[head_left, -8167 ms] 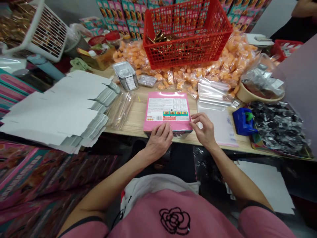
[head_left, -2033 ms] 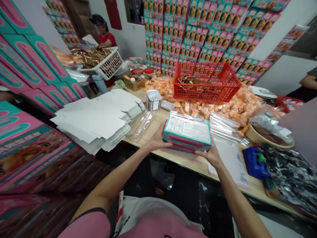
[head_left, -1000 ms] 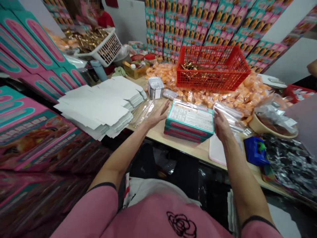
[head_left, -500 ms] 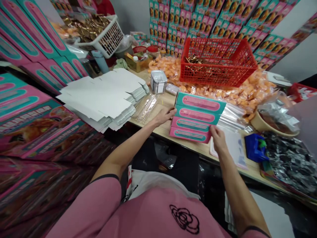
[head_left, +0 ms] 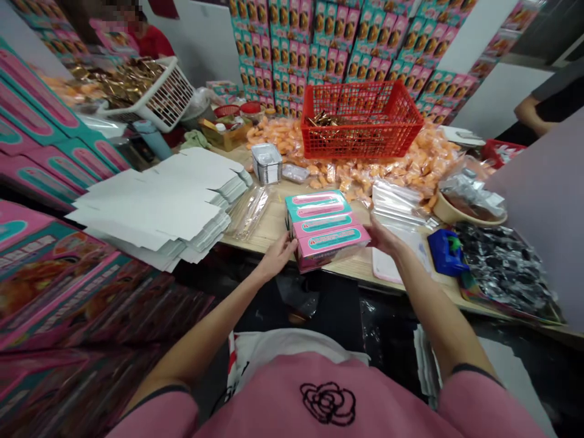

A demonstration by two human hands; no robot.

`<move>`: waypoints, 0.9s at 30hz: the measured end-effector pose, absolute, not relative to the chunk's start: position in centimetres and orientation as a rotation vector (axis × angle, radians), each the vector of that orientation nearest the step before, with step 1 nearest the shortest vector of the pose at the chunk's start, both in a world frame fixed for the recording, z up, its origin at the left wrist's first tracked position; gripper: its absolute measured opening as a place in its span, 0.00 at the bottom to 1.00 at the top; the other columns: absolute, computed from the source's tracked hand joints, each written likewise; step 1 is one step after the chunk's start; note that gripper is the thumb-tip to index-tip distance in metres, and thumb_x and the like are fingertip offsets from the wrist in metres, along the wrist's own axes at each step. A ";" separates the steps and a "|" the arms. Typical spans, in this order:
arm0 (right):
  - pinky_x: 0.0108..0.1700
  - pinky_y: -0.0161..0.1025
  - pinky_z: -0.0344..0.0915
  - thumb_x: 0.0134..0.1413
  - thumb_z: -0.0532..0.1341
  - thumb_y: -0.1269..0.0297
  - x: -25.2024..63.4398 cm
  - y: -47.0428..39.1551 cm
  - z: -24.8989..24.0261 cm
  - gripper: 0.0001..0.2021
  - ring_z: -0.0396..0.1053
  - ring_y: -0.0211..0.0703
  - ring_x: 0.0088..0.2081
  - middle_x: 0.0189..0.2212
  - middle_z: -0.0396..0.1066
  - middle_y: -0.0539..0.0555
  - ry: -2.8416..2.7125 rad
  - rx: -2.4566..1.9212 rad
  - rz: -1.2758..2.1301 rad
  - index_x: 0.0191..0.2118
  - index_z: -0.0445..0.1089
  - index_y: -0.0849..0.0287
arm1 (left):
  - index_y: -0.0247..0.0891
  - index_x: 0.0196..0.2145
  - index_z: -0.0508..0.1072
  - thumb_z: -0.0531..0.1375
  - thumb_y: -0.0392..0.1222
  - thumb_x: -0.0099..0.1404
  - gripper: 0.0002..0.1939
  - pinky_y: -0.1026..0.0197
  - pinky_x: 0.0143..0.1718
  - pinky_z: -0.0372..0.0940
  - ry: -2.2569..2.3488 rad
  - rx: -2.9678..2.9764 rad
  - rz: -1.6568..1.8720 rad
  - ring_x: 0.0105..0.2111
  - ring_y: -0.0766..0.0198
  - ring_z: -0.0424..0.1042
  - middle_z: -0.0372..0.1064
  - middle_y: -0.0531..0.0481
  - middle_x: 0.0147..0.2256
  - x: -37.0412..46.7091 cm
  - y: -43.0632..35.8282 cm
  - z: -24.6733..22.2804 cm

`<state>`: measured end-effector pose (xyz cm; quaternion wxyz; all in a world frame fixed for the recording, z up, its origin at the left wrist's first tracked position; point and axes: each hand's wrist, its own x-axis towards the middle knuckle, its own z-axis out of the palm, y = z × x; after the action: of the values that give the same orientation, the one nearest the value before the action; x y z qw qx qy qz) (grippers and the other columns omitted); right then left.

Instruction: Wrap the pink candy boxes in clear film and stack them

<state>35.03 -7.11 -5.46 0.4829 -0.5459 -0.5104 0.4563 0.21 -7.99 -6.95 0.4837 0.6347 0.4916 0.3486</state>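
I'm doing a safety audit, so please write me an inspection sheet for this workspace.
Surface: pale wood-look table, crowded, partly bare near the hands
Things in hand: glossy bundle of teal and pink boxes, near the front edge
Clutter: stacked flat white cartons, red plastic mesh basket, wrapped orange pieces, blue tape dispenser
Hands: left hand and right hand hold the bundle's ends
Cables: nothing clearly seen
Surroundings: box stacks behind; person in red, upper left; another person's forearm, upper right
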 end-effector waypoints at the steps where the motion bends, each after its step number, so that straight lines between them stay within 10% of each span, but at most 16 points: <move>1: 0.41 0.52 0.75 0.45 0.59 0.25 34.8 -8.2 -6.5 0.39 0.79 0.53 0.37 0.37 0.81 0.61 -1.165 -1.313 1.187 0.42 0.79 0.59 | 0.35 0.63 0.65 0.60 0.75 0.54 0.50 0.43 0.54 0.67 1.190 1.598 0.906 0.58 0.39 0.69 0.66 0.32 0.61 -0.2 -8.1 -7.9; 7: 0.62 0.51 0.63 0.34 0.76 0.43 31.2 -13.4 -10.2 0.37 0.69 0.51 0.58 0.55 0.74 0.57 -1.046 -1.275 1.114 0.51 0.71 0.55 | 0.41 0.72 0.44 0.55 0.75 0.60 0.55 0.38 0.70 0.45 1.145 1.571 1.103 0.73 0.42 0.37 0.31 0.37 0.74 -0.6 -4.9 -9.5; 11: 0.62 0.54 0.64 0.35 0.74 0.41 26.1 -17.5 -12.3 0.34 0.65 0.55 0.61 0.54 0.71 0.58 -0.521 -1.412 0.831 0.47 0.67 0.52 | 0.36 0.69 0.53 0.58 0.71 0.61 0.50 0.44 0.71 0.44 1.355 1.599 1.164 0.72 0.45 0.44 0.43 0.33 0.72 0.3 1.6 -6.1; 18: 0.52 0.51 0.71 0.47 0.64 0.30 16.1 -17.9 -13.2 0.33 0.74 0.54 0.51 0.44 0.75 0.64 0.019 -0.896 1.756 0.40 0.68 0.60 | 0.34 0.39 0.75 0.69 0.58 0.54 0.25 0.47 0.57 0.60 1.368 2.325 0.495 0.52 0.39 0.70 0.77 0.36 0.44 6.1 8.4 0.8; 27: 0.44 0.47 0.72 0.38 0.71 0.36 16.4 -17.5 -11.2 0.30 0.72 0.47 0.40 0.36 0.73 0.49 -0.141 -1.143 1.101 0.40 0.65 0.51 | 0.39 0.22 0.68 0.67 0.64 0.53 0.25 0.59 0.35 0.60 1.396 1.947 0.814 0.32 0.54 0.70 0.66 0.49 0.23 5.7 3.9 -0.3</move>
<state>16.42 -17.51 -11.22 0.6990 -0.5130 -0.0634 0.4942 5.66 3.91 -0.34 0.3008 0.7339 0.5261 0.3067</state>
